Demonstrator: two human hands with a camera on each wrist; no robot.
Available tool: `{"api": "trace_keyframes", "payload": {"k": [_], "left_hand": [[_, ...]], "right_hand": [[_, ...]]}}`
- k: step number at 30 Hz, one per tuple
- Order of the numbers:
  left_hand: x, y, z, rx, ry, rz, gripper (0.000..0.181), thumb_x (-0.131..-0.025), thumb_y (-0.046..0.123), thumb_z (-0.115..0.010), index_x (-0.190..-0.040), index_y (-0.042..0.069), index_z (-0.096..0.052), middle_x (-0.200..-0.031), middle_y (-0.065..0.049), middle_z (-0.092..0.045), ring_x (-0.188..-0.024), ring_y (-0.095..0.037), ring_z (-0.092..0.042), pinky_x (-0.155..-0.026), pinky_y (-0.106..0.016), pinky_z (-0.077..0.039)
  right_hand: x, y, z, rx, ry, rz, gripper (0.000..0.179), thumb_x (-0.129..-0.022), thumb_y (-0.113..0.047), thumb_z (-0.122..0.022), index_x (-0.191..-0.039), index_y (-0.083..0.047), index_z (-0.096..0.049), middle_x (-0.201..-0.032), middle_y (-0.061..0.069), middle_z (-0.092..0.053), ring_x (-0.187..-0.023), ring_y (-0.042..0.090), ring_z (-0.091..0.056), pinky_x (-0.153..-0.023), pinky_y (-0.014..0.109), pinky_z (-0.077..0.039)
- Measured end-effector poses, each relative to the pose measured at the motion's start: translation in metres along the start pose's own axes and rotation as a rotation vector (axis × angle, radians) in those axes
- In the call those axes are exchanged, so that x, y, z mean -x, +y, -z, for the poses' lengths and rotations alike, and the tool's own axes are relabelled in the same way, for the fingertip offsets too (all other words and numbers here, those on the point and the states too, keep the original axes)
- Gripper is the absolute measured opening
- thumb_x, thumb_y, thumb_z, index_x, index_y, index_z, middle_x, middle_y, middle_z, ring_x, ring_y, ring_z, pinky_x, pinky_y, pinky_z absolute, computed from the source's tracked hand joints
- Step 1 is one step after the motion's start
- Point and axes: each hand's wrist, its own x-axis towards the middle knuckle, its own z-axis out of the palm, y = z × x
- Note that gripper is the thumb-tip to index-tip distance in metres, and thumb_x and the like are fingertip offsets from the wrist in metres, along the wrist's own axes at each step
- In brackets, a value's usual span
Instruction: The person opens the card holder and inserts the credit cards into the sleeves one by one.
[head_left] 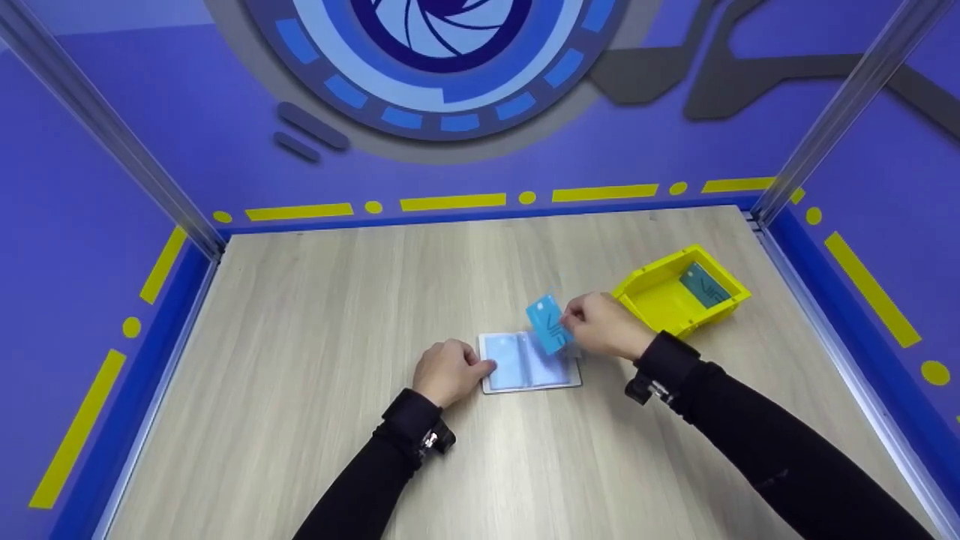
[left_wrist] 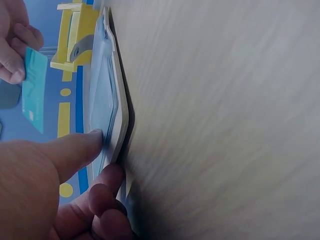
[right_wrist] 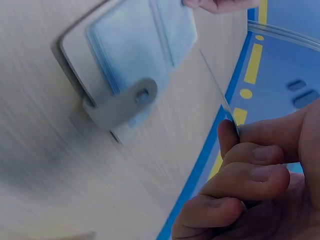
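A card holder [head_left: 541,369] lies open on the table, its clear plastic sleeves facing up. At its left edge my left hand [head_left: 448,373] pinches it, the thumb on the sleeves and the fingers curled at the cover's rim, as the left wrist view shows. Above the holder's right half, my right hand [head_left: 604,324] holds a light-blue card [head_left: 550,324] between thumb and fingers. Dark lettering marks the card, which is tilted and apart from the sleeves. Seen in the right wrist view, the card is nearly edge-on, and a grey snap strap [right_wrist: 120,109] sticks out from the holder.
A yellow bin [head_left: 660,300] stands at the right, behind my right hand. Inside it another card [head_left: 705,285] leans against the far right wall. Blue panels [head_left: 465,176] with yellow marks close off the back and sides of the wooden table [head_left: 322,322].
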Motion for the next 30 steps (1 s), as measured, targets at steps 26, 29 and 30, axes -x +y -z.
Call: {"api": "trace_keyframes", "payload": {"k": [26, 29, 30], "left_hand": [[-0.001, 0.000, -0.001, 0.000, 0.000, -0.003, 0.045, -0.095, 0.044, -0.085, -0.064, 0.020, -0.064, -0.067, 0.008, -0.053, -0.066, -0.014, -0.051, -0.065, -0.031, -0.038], [0.000, 0.000, 0.000, 0.003, 0.000, -0.005, 0.044, -0.095, 0.045, -0.085, -0.065, 0.021, -0.064, -0.067, 0.009, -0.053, -0.067, -0.014, -0.051, -0.065, -0.031, -0.038], [0.001, 0.000, 0.000, 0.003, 0.000, -0.004, 0.044, -0.095, 0.045, -0.085, -0.065, 0.021, -0.064, -0.068, 0.009, -0.053, -0.067, -0.014, -0.051, -0.066, -0.031, -0.038]], "right_hand": [[-0.008, 0.014, -0.044, 0.036, -0.079, -0.043, 0.025, -0.111, -0.022, -0.059, -0.096, -0.007, -0.074, -0.076, 0.001, -0.053, -0.071, 0.018, -0.055, -0.066, 0.031, -0.043], [-0.008, 0.014, -0.046, 0.036, -0.076, -0.051, 0.025, -0.111, -0.023, -0.060, -0.100, -0.007, -0.075, -0.079, 0.002, -0.057, -0.074, 0.019, -0.057, -0.068, 0.031, -0.045], [-0.008, 0.013, -0.047, 0.032, -0.077, -0.055, 0.025, -0.111, -0.023, -0.059, -0.101, -0.006, -0.075, -0.081, 0.003, -0.058, -0.075, 0.019, -0.058, -0.068, 0.031, -0.046]]}}
